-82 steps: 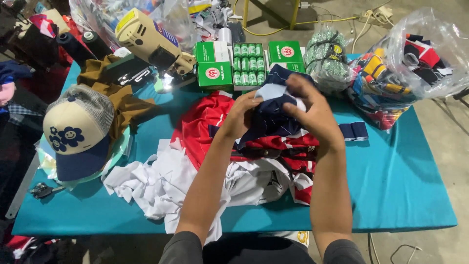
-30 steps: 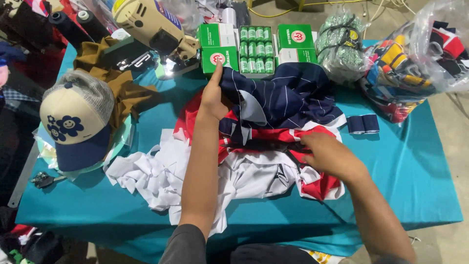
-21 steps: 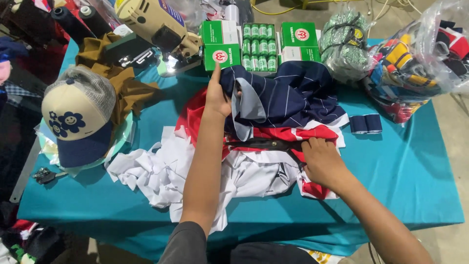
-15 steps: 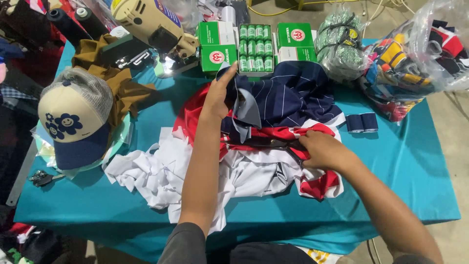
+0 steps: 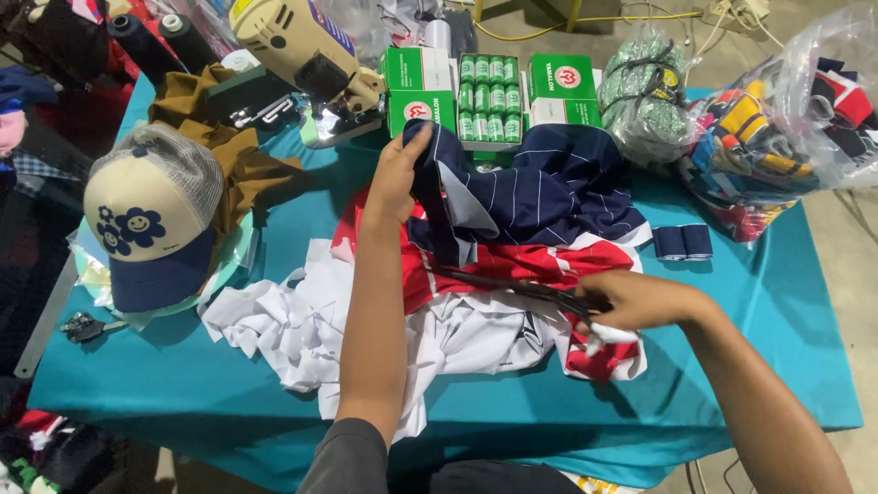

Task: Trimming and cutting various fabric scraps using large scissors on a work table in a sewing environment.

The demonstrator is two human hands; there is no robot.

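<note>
My left hand pinches the near-left edge of a navy pinstriped cloth and lifts it a little off the pile. My right hand is closed on the handles of dark scissors. Their blades point left, low over a red and white cloth that lies under the navy one. White cloth pieces spread out below and to the left, on the teal-covered table.
A cream and navy cap sits at the left on brown fabric. Behind are an electric cloth cutter, green boxes, a green bundle and a plastic bag of garments. Two small navy pieces lie at the right.
Both hands held the navy cloth up earlier. It now lies spread on the pile, my left hand keeps its edge, and my right hand has dropped to the red cloth with the scissors.
</note>
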